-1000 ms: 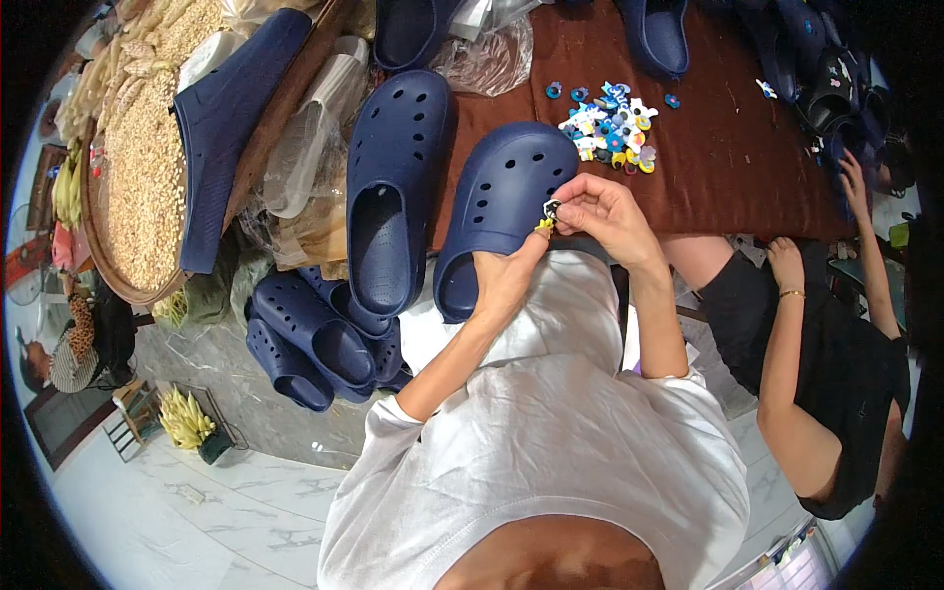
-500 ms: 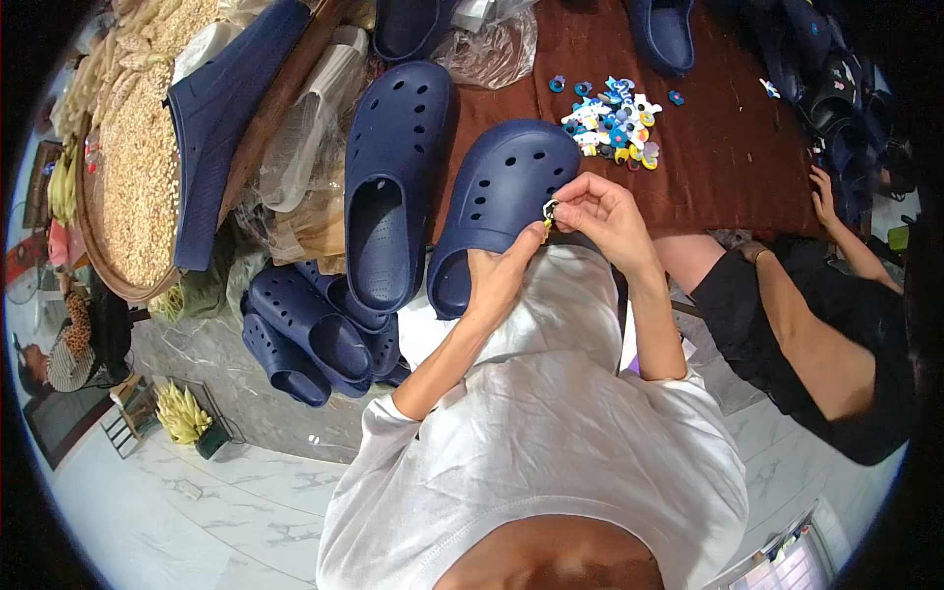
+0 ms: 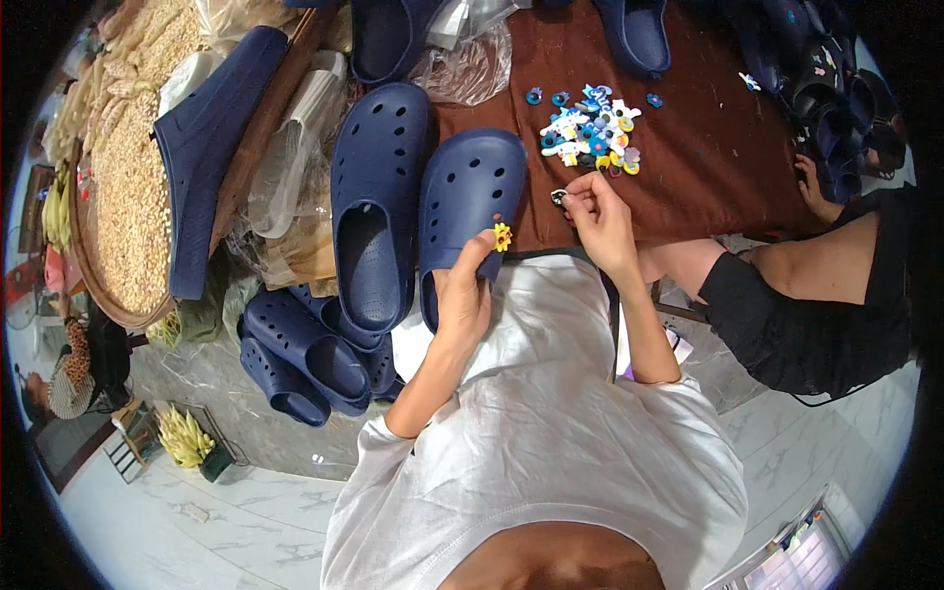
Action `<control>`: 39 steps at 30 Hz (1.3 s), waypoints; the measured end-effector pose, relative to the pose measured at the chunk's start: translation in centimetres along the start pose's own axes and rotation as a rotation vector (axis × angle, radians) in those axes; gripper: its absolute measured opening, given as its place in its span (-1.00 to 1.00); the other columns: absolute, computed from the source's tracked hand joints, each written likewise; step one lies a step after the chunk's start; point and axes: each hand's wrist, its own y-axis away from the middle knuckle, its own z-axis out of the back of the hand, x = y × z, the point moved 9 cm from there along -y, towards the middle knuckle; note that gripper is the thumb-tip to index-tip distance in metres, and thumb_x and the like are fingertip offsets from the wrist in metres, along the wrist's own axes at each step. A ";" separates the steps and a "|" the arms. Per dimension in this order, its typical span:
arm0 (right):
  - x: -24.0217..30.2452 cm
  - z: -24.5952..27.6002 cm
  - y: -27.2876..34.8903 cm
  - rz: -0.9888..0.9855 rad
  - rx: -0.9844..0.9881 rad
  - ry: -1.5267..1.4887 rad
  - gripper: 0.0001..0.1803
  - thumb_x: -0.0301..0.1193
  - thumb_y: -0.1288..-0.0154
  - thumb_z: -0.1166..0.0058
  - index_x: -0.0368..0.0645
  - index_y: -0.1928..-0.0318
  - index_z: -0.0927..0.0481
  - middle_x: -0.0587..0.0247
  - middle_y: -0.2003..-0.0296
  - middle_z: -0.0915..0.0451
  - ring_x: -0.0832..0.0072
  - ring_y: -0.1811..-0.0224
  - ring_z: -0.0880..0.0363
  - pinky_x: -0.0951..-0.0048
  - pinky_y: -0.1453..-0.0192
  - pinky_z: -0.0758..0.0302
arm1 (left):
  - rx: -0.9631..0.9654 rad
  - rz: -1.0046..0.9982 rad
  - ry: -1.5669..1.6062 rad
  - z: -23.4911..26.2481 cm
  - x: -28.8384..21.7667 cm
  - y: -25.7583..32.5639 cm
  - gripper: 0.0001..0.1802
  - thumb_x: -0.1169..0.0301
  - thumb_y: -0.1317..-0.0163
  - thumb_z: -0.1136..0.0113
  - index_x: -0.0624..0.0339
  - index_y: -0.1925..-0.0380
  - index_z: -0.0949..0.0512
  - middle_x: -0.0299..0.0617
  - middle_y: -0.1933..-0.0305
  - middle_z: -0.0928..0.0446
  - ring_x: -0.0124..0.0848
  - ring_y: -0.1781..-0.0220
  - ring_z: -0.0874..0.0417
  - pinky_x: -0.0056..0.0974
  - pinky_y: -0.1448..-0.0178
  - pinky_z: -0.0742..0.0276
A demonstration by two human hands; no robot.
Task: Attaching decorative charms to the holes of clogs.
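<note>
Brown worktop (image 3: pixel 708 167), near edge: left hand (image 3: pixel 464 295) clamps clog (image 3: pixel 467 211), yellow charm (image 3: pixel 502 237) seated. Right hand (image 3: pixel 600 221) fingers pinched on small charm (image 3: pixel 559 197). Step: charm fitting. Next: align with hole, press.

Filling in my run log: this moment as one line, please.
left hand: grips navy clog, yellow flower charm fitted | right hand: pinches small charm | charm pile: on brown table

At the far edge of your counter (image 3: pixel 708 167) lies a crumpled clear plastic bag (image 3: pixel 467 69). More clear plastic bags (image 3: pixel 295 147) are heaped at its left end, just left of the navy clogs. You have no labels, signs or screens to see.
</note>
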 end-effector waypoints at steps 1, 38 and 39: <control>0.7 0.3 -0.1 0.048 -0.058 0.187 -0.91 -0.53 -0.34 -0.10 -0.26 0.19 -0.51 0.25 0.36 -0.59 0.57 0.41 -0.55 0.50 0.28 -0.54 | -0.036 -0.002 0.010 0.3 0.1 0.0 -0.54 0.60 -0.12 -0.25 0.36 -0.06 -0.46 -0.13 0.00 -0.58 -0.34 -0.01 -0.62 -0.24 -0.22 -0.48; 8.7 -1.0 -0.1 0.546 -0.140 0.178 -0.85 -0.57 -0.17 -0.28 -0.24 0.24 -0.59 0.22 0.32 -0.58 0.47 0.36 -0.56 0.47 0.23 -0.51 | 0.016 0.003 -0.170 0.0 0.6 -0.4 -0.45 0.58 -0.09 -0.27 0.29 -0.13 -0.38 -0.18 -0.07 -0.48 -0.41 -0.04 -0.55 -0.33 -0.16 -0.45; 9.7 -1.6 1.0 0.569 -0.094 0.142 -0.82 -0.61 -0.12 -0.30 -0.24 0.24 -0.62 0.19 0.31 -0.60 0.43 0.33 -0.59 0.44 0.22 -0.53 | 0.014 0.005 -0.168 0.0 0.4 -0.3 -0.45 0.58 -0.09 -0.27 0.29 -0.13 -0.38 -0.18 -0.07 -0.48 -0.41 -0.04 -0.55 -0.33 -0.16 -0.45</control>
